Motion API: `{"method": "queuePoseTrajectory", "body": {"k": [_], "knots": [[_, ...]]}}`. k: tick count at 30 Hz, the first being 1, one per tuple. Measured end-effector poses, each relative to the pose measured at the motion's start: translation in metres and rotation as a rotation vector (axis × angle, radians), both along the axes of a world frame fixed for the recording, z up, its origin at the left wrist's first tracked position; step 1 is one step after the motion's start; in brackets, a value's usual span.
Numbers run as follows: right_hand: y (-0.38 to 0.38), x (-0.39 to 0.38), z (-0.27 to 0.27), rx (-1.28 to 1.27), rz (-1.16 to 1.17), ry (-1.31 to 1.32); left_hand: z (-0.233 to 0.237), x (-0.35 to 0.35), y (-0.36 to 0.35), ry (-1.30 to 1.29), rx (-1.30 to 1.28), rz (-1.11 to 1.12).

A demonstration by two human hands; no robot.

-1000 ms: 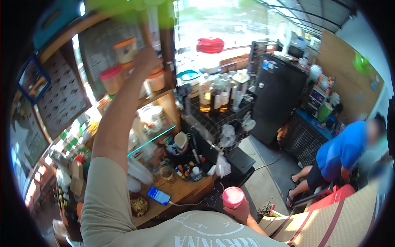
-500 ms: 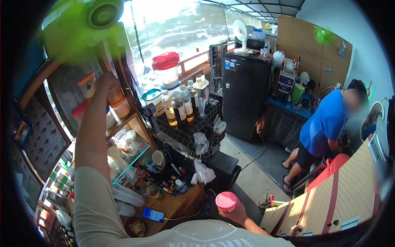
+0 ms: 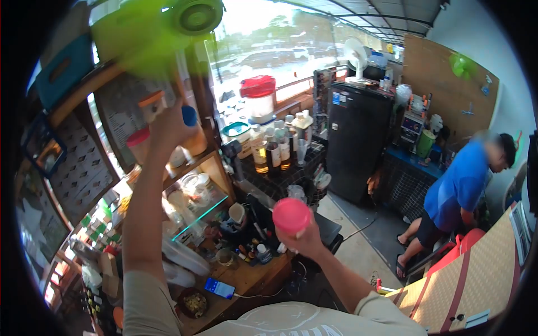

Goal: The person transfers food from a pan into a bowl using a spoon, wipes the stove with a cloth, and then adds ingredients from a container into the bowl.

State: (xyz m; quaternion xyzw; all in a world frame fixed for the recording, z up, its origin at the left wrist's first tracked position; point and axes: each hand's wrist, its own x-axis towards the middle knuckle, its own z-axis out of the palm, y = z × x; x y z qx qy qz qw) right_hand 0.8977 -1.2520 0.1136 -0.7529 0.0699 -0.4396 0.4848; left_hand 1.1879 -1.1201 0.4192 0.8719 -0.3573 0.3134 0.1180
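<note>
My right hand (image 3: pixel 302 239) is wrapped round a tub with a pink lid (image 3: pixel 292 215), held up in front of my chest. At the upper left, my left hand (image 3: pixel 171 126) is raised to a shelf and closed round a container with a blue lid (image 3: pixel 189 116). An orange-lidded container (image 3: pixel 151 105) and a pink-lidded one (image 3: pixel 138 138) stand beside that hand. Below the blue lid, another container (image 3: pixel 195 143) rests on the shelf, partly hidden.
Bottles (image 3: pixel 273 152) stand on a dark checked table beside a red-lidded bucket (image 3: pixel 259 102). A black fridge (image 3: pixel 358 140) is behind. A person in blue (image 3: pixel 455 179) bends at the right. A phone (image 3: pixel 219 288) lies on the wooden counter (image 3: pixel 252 284).
My right hand has raised the pink-lidded tub toward the shelf side. A blue lid now shows at my left hand. The view has shifted, and the person in blue has turned the head down.
</note>
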Motion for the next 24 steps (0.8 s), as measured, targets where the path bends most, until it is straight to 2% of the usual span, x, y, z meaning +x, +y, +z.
{"method": "queuePoseTrajectory", "body": {"k": [1,3,4,6,7,9,11,15,17,22,24], "knots": [[-0.005,0.028,0.013,0.051,0.045,-0.047,-0.009,-0.016,0.022,0.059,0.003,-0.033],[-0.001,0.077,0.057,-0.045,-0.003,-0.133,-0.050,-0.043,0.071,0.030,-0.060,-0.157],[0.007,0.096,0.087,-0.198,-0.097,-0.184,-0.061,-0.068,0.097,0.245,-0.032,-0.121],[0.012,0.141,0.125,-0.301,-0.109,-0.235,-0.101,-0.095,0.144,0.225,0.045,-0.148],[0.017,0.166,0.139,-0.264,-0.102,-0.208,-0.125,-0.105,0.167,0.250,0.123,-0.043],[0.019,0.215,0.160,-0.159,-0.087,-0.161,-0.143,-0.143,0.206,0.665,0.040,0.017],[0.020,0.260,0.177,-0.105,-0.113,-0.127,-0.179,-0.158,0.245,0.716,-0.019,0.032],[0.014,0.335,0.190,-0.192,-0.161,-0.171,-0.234,-0.197,0.307,0.693,-0.055,0.194],[0.018,0.356,0.191,-0.252,-0.228,-0.182,-0.247,-0.217,0.330,0.807,-0.125,0.310],[0.007,0.404,0.178,-0.263,-0.171,-0.162,-0.274,-0.250,0.363,0.901,-0.158,0.541],[0.007,0.408,0.173,-0.368,-0.273,-0.193,-0.286,-0.260,0.370,0.969,-0.143,0.628]]}}
